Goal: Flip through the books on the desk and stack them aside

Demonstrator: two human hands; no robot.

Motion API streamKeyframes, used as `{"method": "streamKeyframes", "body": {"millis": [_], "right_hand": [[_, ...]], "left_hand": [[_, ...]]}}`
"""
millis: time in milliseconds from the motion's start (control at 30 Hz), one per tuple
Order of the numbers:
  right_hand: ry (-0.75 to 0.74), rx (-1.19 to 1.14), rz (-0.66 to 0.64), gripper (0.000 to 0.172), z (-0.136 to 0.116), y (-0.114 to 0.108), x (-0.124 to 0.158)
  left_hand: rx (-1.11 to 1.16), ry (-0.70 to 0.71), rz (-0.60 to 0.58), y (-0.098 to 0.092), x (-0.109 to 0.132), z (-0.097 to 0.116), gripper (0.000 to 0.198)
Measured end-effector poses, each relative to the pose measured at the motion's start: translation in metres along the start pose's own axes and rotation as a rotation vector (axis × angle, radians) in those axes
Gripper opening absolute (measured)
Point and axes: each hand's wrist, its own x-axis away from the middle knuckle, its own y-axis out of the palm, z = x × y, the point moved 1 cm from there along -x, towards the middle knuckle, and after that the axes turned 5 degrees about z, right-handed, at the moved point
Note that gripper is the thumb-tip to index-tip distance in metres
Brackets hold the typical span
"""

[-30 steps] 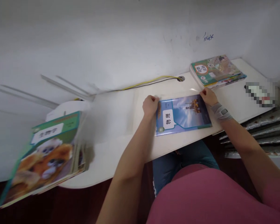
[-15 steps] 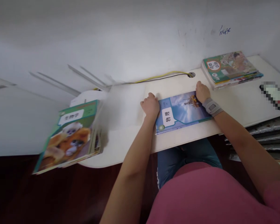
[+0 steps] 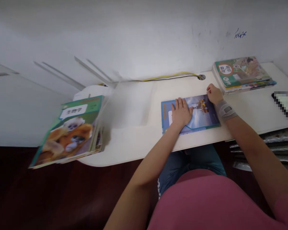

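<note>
Both hands on physics textbook (image 3: 201, 118), arms reaching out over counter (image 3: 134, 143).
Left hand (image 3: 181, 112) flat on cover, left fingers (image 3: 180, 103) spread; right hand (image 3: 214, 94) at top corner, right fingers (image 3: 209, 89) curled, pinch unclear; wrist brace (image 3: 227, 110) on.

- White surface (image 3: 127, 147), rounded at its near corner
- Scuffed white wall (image 3: 110, 38) behind the surface, blue ink marks (image 3: 240, 34) on it
- Dark wooden floor (image 3: 50, 195) below the surface

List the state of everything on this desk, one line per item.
Physics book: closed, lying flat on the desk.
Left hand: open, pressed flat on the book.
Right hand: fingers curled at the book's far edge.
Wrist brace: strapped on the right wrist.
Right book stack: closed, lying on the desk.
Left book stack: closed, overhanging the desk's end.
Phone: lying on the desk, screen blurred.
Cable: running along the wall into the desk hole.
</note>
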Motion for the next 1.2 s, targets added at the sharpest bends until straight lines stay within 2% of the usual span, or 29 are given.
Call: {"method": "streamKeyframes", "body": {"millis": [100,167,267,333,400,500,633,733,900,933,1000,1067,1100,1200], "right_hand": [[-0.109,0.039,0.018,0.038,-0.020,-0.005,0.009],[-0.300,0.039,0.049,0.038,-0.048,0.000,0.028],[-0.472,-0.016,-0.089,0.043,-0.083,0.016,0.059],[-0.474,-0.026,-0.160,0.050,-0.090,0.026,0.071],[-0.473,0.008,-0.171,0.055,-0.083,0.029,0.074],[-0.472,0.103,-0.129,0.058,-0.058,0.025,0.068],[-0.367,0.191,-0.063,0.058,-0.029,0.016,0.063],[-0.314,0.215,-0.067,0.059,-0.021,0.013,0.062],[-0.302,0.229,-0.098,0.060,-0.021,0.015,0.061],[-0.307,0.230,-0.098,0.060,-0.020,0.016,0.061],[-0.317,0.235,-0.092,0.059,-0.019,0.015,0.061],[-0.325,0.244,-0.089,0.059,-0.018,0.012,0.061],[-0.326,0.252,-0.094,0.059,-0.019,0.010,0.060],[-0.326,0.262,-0.119,0.057,-0.034,0.009,0.061]], "left_hand": [[-0.015,-0.002,0.007,0.001,0.001,-0.003,0.068],[-0.044,0.000,-0.014,-0.001,0.002,-0.005,0.066],[-0.082,0.040,-0.061,-0.004,0.003,-0.009,0.062],[-0.079,0.061,-0.068,-0.005,0.004,-0.013,0.060],[-0.061,0.066,-0.052,-0.005,0.004,-0.018,0.058],[-0.045,0.052,-0.003,-0.005,0.004,-0.027,0.056],[-0.049,0.000,0.047,-0.005,0.004,-0.035,0.057],[-0.047,-0.048,0.059,-0.004,0.005,-0.040,0.059],[-0.070,-0.138,0.121,-0.005,0.006,-0.042,0.061],[-0.075,-0.111,0.146,-0.006,0.007,-0.039,0.058],[-0.070,0.046,0.169,-0.007,0.006,-0.031,0.053],[-0.055,0.217,0.118,-0.006,0.005,-0.022,0.053],[-0.051,0.256,0.076,-0.005,0.005,-0.018,0.054],[-0.068,0.220,0.006,-0.001,0.003,-0.013,0.057]]}}
